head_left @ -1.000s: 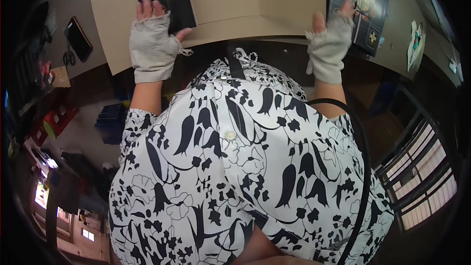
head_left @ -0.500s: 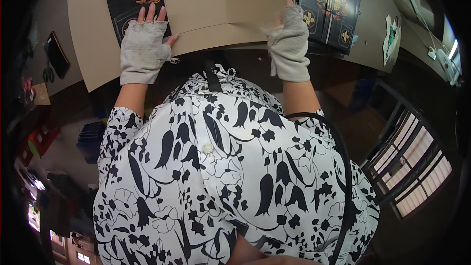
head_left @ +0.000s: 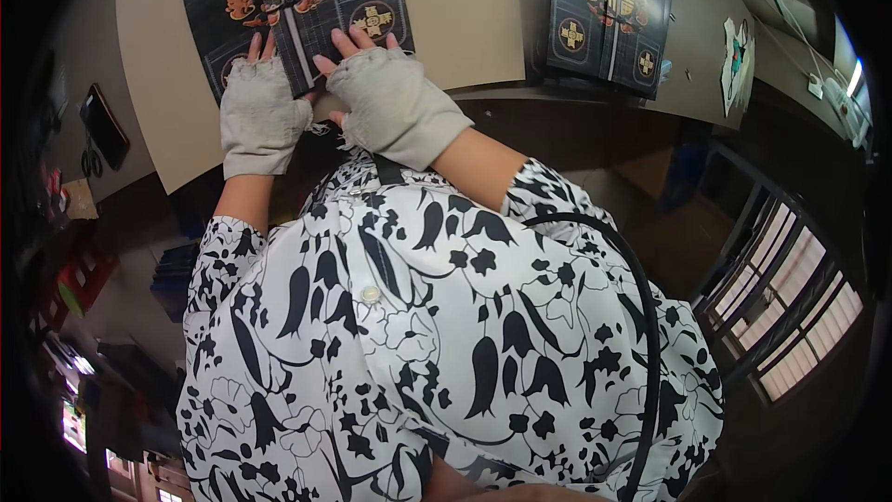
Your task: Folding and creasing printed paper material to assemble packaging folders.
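Both my hands wear pale grey fingerless gloves and lie on a black printed card sheet [head_left: 321, 14] with gold and orange patterns. A light strip runs down its middle between two black halves. My left hand [head_left: 260, 116] rests flat at the near edge of the left half, fingers stretched forward. Across the strip, my right hand [head_left: 395, 102] presses the near edge of the right half, its fingers spread. Neither hand grips anything. Beneath the sheet is a larger tan board [head_left: 469, 9], showing on both sides.
To the right lie similar black printed sheets [head_left: 604, 46], seemingly stacked. A phone [head_left: 107, 124] and scissors [head_left: 91, 161] are at the table's left. On the far right there is a white piece with coloured print [head_left: 739, 65]. A barred metal frame [head_left: 762, 288] stands below right.
My right hand has moved left from beside the right-hand sheets to the left sheet. A black printed right half now shows where tan surface was. My left hand stayed nearly in place.
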{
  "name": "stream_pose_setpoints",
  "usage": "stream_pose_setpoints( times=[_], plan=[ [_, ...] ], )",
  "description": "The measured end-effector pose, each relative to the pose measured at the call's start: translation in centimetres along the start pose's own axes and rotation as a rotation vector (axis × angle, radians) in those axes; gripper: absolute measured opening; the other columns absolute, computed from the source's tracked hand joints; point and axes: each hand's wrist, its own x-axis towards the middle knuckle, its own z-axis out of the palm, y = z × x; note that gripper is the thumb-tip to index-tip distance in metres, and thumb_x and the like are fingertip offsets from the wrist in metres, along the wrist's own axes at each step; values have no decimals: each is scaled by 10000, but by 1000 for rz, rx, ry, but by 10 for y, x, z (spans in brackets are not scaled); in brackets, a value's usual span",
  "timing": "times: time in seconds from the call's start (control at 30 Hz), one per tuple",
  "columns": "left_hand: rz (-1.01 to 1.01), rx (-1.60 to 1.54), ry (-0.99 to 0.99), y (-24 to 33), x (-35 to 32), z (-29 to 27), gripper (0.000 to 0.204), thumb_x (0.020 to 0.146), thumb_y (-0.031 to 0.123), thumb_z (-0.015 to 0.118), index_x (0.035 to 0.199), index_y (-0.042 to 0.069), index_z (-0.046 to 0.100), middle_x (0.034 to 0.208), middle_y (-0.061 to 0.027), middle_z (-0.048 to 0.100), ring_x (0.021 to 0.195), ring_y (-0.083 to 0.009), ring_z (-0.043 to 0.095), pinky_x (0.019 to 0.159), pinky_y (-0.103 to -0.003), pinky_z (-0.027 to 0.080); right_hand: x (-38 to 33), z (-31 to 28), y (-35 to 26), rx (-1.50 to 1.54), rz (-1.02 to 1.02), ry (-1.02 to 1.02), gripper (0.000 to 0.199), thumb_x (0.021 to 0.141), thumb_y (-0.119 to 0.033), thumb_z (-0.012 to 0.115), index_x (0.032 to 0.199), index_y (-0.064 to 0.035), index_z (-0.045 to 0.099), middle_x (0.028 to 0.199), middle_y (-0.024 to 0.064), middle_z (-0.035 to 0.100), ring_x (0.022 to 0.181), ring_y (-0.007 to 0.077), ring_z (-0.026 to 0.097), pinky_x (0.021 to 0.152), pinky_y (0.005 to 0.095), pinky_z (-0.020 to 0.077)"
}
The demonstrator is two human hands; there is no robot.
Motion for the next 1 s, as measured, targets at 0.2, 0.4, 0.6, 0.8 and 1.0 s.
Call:
stream_pose_setpoints(
  times=[0.2, 0.4, 0.6, 0.8, 1.0],
  plan=[
    [-13, 41, -8, -6, 0, 7, 963, 789, 406, 836, 1529, -58, 431, 1599, -151, 478, 1490, -322, 438, 1169, -475, 396, 2, 22, 16, -163, -68, -38, 713, 917, -463, 621, 1556, -182, 475, 1670, 161, 358, 1552, 347, 313, 1234, 632, 221],
    [24, 116, 74, -7, -13, 7, 976, 765, 347, 856, 1525, -74, 411, 1511, -205, 538, 1407, -368, 528, 1147, -515, 423, 3, 17, 12, -87, -104, 9, 686, 880, -412, 674, 1494, -129, 555, 1607, 187, 454, 1521, 361, 382, 1211, 634, 281],
    [-64, 46, 88, 11, -42, 14, 622, 864, 313, 732, 1368, -34, 623, 1490, -211, 579, 1406, -364, 533, 1146, -515, 418, 12, 8, 1, -233, -63, -94, 656, 898, -417, 694, 1484, -152, 568, 1602, 165, 465, 1500, 349, 415, 1214, 615, 293],
    [-105, -54, 116, 19, -50, 0, 558, 850, 289, 749, 1325, 11, 657, 1450, -186, 618, 1384, -358, 555, 1139, -520, 425, 12, 5, -4, -260, -88, -130, 655, 900, -425, 703, 1484, -158, 570, 1605, 176, 456, 1511, 358, 393, 1209, 632, 292],
    [-112, -89, 159, 16, -52, 1, 544, 846, 282, 754, 1311, 13, 667, 1436, -181, 628, 1377, -356, 561, 1137, -513, 433, 14, 8, -4, -317, -87, -136, 683, 885, -440, 723, 1489, -162, 568, 1617, 177, 439, 1536, 363, 349, 1216, 640, 275]
  ],
)
